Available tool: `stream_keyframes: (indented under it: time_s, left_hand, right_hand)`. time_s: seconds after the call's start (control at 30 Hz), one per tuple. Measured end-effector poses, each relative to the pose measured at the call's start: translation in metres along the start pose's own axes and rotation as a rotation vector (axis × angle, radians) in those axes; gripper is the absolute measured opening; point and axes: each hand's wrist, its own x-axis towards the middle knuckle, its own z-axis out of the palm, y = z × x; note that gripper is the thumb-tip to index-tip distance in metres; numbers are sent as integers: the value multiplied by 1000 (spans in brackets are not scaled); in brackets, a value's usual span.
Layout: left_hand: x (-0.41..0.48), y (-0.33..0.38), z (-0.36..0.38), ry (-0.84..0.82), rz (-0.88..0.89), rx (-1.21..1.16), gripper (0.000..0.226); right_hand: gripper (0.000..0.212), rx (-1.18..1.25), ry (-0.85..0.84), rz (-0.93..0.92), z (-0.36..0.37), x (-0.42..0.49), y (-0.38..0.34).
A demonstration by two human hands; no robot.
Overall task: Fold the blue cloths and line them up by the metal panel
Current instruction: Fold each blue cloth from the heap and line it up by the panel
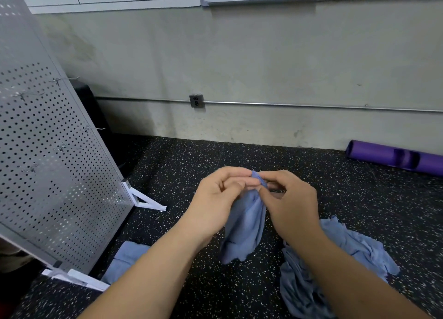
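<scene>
A blue cloth (244, 227) hangs in the air over the speckled floor, bunched at its top edge. My left hand (215, 194) and my right hand (290, 199) both pinch that top edge, fingertips close together. A crumpled heap of blue cloths (311, 278) lies on the floor at the lower right, partly hidden by my right forearm. A folded blue cloth (124, 258) lies flat beside the foot of the perforated metal panel (48, 163), which stands tilted at the left.
The panel rests on white feet (148, 202) and carries small wire hooks. A purple rolled mat (395, 158) lies by the wall at the right. A conduit pipe with an outlet box (197, 100) runs along the grey wall. Black speckled floor (191, 165) lies between.
</scene>
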Motion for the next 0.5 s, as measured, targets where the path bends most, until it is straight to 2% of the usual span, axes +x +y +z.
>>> stream_keyframes:
  time_s: [0.13, 0.23, 0.33, 0.5]
  left_hand:
    - [6, -8, -10, 18, 187, 408, 36]
    - [8, -10, -13, 77, 302, 649, 18]
    - [10, -7, -16, 99, 335, 620, 12]
    - [13, -2, -22, 151, 331, 430, 8]
  right_hand:
    - [29, 93, -100, 26, 0, 2, 1]
    - [26, 117, -114, 21, -1, 2, -1]
    - [28, 80, -134, 46, -4, 2, 3]
    - [29, -207, -258, 59, -7, 2, 19]
